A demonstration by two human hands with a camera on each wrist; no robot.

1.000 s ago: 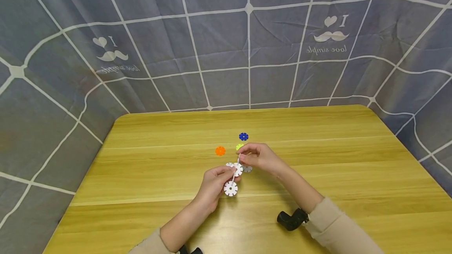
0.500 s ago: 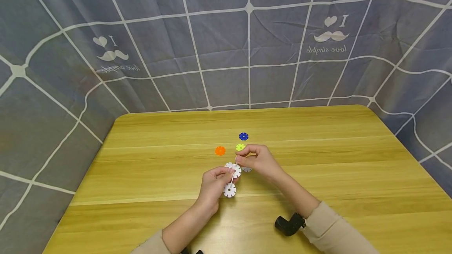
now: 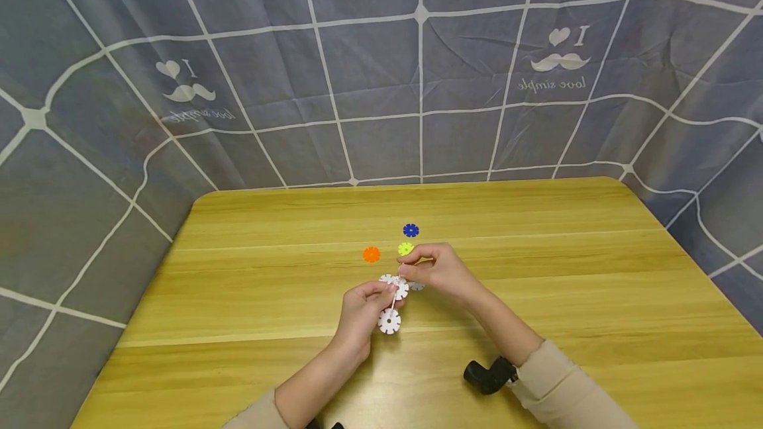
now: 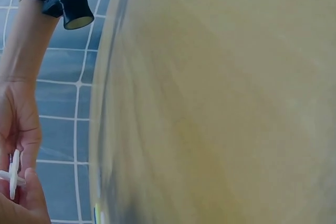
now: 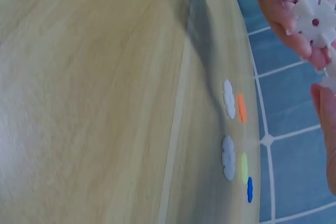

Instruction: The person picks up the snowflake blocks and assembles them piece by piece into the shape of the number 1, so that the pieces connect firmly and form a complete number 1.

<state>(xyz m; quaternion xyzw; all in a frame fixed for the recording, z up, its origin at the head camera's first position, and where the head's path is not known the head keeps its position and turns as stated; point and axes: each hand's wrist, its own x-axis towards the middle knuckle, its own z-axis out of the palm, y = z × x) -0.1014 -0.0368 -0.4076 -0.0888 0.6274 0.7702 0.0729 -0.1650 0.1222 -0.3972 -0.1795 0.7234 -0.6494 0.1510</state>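
My left hand (image 3: 356,322) grips several white slotted discs (image 3: 389,322) joined at angles, above the table's middle in the head view. My right hand (image 3: 440,274) pinches an upright white slotted disc (image 3: 401,272) at the assembly's far end; it shows edge-on, partly hidden by the fingertips. In the right wrist view, one white disc of the assembly (image 5: 323,11) faces the camera with its centre hole visible. The left wrist view shows a white disc (image 4: 14,174) edge-on between the fingers.
Beyond the hands lie an orange disc (image 3: 371,255), a yellow-green disc (image 3: 405,248) and a dark blue disc (image 3: 410,230). Two white discs, a nearer one (image 5: 228,158) and another (image 5: 229,99), lie flat on the wooden table (image 3: 268,237). A grey curtain (image 3: 381,85) hangs behind.
My right hand has shifted slightly left, uncovering more of the yellow-green disc, and the upright disc now shows less beyond its fingertips. The left hand keeps its grip, barely moving.
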